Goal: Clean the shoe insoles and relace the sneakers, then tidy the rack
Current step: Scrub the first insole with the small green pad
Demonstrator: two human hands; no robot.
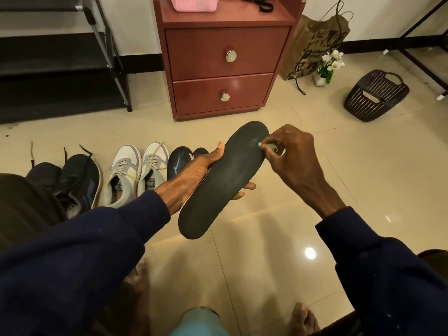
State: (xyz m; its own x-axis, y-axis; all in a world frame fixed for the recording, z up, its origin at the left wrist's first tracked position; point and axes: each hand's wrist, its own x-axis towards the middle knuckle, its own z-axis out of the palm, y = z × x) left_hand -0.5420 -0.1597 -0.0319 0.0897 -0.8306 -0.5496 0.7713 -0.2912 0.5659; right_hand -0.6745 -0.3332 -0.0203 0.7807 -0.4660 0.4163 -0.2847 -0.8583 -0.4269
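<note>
Sneakers (131,173) in row before cabinet (218,52)

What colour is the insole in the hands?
Dark grey, nearly black; the insole shows best in the head view.

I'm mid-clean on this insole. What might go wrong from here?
1. The left hand grips the insole only around its middle, while the right hand presses a small green item near the unsupported toe end. The insole may flex or slip out.
2. The dark blue shoes lie on the floor close by the left hand, so loosened dirt might fall onto them.
</note>
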